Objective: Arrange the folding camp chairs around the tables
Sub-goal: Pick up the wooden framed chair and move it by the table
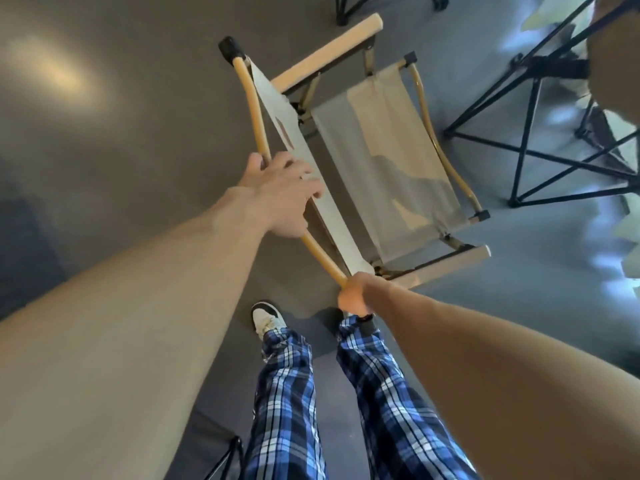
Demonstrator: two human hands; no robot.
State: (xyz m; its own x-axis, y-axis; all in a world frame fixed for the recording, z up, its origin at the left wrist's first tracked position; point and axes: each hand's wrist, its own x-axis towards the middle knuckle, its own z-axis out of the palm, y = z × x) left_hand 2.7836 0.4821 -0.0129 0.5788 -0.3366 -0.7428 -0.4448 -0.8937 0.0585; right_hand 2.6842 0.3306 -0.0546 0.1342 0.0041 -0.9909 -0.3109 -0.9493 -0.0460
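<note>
While you stand over the chair (374,161) with both arms stretched down, your left hand (280,192) has its fingers curled round the tan top tube of the backrest, and your right hand (351,299) is clenched on the near end of that same tube, just above your knee. So the chair is unfolded and in your grip, on the grey floor (104,133) right in front of your shoes, with its seat turned toward the black crossed legs of a table (540,133) near its right side. Judging by that, the job is partway: this chair seems close to its spot but not yet let go, and how many chairs are left cannot be seen from here. It looks light and simple: a pale canvas seat slung between curved tan tubes, a canvas back strip, two flat wooden armrests and black caps on the tube ends.
</note>
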